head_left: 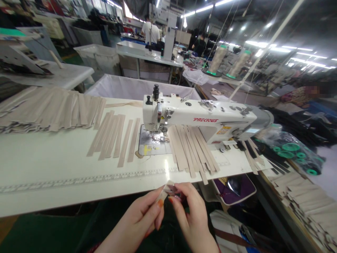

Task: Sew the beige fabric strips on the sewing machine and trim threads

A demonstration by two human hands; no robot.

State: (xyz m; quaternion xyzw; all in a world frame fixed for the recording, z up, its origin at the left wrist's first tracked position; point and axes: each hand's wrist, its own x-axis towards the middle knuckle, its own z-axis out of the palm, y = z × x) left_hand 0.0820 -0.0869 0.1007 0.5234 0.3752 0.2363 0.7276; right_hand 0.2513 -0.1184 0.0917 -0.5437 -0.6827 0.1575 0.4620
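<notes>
Both hands pinch one small beige strip at the bench edge

Left hand [143, 216] and right hand [191, 214] each close a fingertip grip on the strip [168, 188], held in the air just below the near edge of the bench [52, 161]; beyond lie more strips [193, 151] fanned under the sewing machine [200, 121], a row [116, 138] to its left, a stack [44, 109] further left

Left hand [143, 218] raised near the bottom edge, thumb and forefinger pinched together, right hand [191, 216] just beside it, fingers curled inward, fingertips of both hands meeting, both forearms angled up from below
</notes>
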